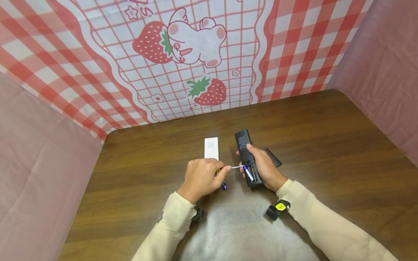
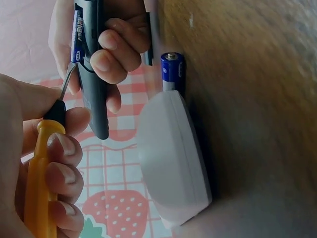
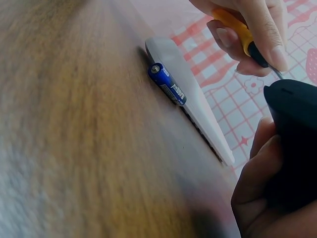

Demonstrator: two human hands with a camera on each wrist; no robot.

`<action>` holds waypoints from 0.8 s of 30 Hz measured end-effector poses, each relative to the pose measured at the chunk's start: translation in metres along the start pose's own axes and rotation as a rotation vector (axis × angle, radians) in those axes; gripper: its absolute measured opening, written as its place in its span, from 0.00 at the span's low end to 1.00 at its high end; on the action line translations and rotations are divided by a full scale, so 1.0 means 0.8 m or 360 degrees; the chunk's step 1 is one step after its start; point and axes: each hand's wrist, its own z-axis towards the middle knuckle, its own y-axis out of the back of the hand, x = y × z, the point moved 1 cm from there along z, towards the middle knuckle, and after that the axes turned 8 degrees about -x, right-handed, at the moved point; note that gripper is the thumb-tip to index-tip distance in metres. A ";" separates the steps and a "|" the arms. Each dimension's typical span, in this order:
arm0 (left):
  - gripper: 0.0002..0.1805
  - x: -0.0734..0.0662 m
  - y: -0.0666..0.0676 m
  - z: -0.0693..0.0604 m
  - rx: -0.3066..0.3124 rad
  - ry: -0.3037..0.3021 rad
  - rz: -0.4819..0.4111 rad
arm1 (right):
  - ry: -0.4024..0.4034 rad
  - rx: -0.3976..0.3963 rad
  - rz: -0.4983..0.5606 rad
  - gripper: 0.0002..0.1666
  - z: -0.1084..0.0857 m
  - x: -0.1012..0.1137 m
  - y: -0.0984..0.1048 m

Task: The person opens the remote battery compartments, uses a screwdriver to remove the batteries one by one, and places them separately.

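My left hand (image 1: 204,177) grips a screwdriver with a yellow handle (image 2: 42,173) and black collar. Its thin metal shaft reaches right, the tip at the end of a blue-and-silver AAA battery (image 1: 249,174). That battery sits tilted in the uncovered compartment of a black remote control (image 1: 243,145), one end raised. Around the remote's sides curl the fingers and thumb of my right hand (image 1: 265,167), holding it back side up above the table. In the right wrist view the dark remote body hides the compartment.
Left of the remote lies a white oblong object (image 1: 211,148) with a printed code. A loose blue battery (image 3: 167,84) lies beside it. Behind my right hand is a flat black piece (image 1: 273,158) on the wooden table (image 1: 326,145). A checked cloth (image 1: 294,47) hangs at the back.
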 end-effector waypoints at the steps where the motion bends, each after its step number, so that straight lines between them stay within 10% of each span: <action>1: 0.20 0.000 0.000 0.000 0.0002 -0.0001 0.0009 | 0.0001 -0.0004 0.0003 0.39 0.000 0.000 0.000; 24: 0.19 -0.004 -0.012 -0.001 0.0202 0.0047 0.0002 | -0.0018 -0.0109 -0.0058 0.36 0.003 0.005 0.004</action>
